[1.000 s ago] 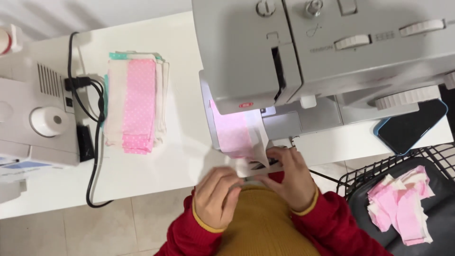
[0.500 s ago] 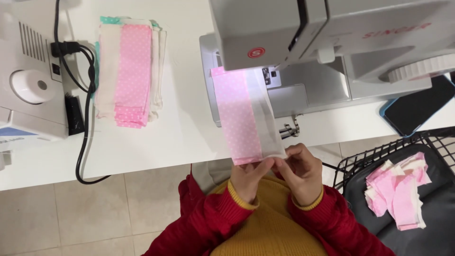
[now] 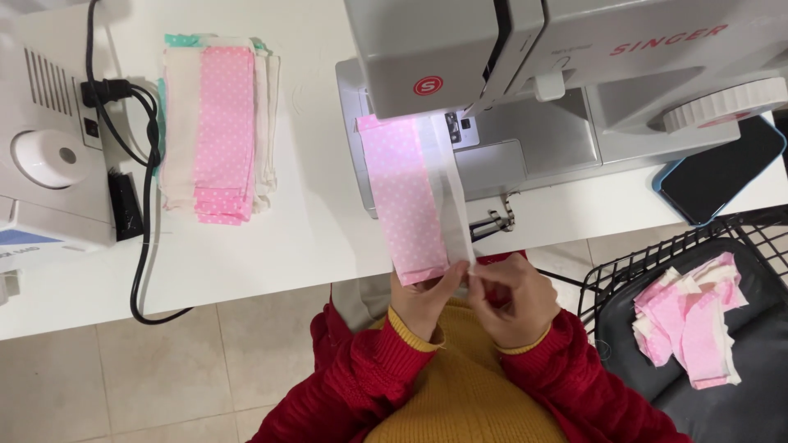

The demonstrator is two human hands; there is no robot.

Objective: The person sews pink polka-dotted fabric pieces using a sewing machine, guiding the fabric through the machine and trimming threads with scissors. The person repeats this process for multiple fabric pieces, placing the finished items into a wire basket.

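Pinching with both hands: left hand (image 3: 423,299) grips the near end of the pink dotted fabric strip (image 3: 402,197) between thumb and fingers, right hand (image 3: 513,299) pinches the white strip (image 3: 451,193) edge just beside it, fingertips of both hands touching at the strip's near right corner. Red sleeves, mustard top below. Strip runs from the hands over the table (image 3: 279,246) edge and away onto the bed of the grey sewing machine (image 3: 574,74), far end under the machine head; white strip lies along its right side, touching. Right, off the table: black wire basket (image 3: 657,271) with a pile of pink and white pieces (image 3: 689,320). Dark phone (image 3: 722,172) on the table by the handwheel. Left, well apart: stack of folded pink dotted and cream fabric (image 3: 217,123). Far left: second white machine (image 3: 49,156), black power cable (image 3: 144,213) plugged in, looping to the table edge.
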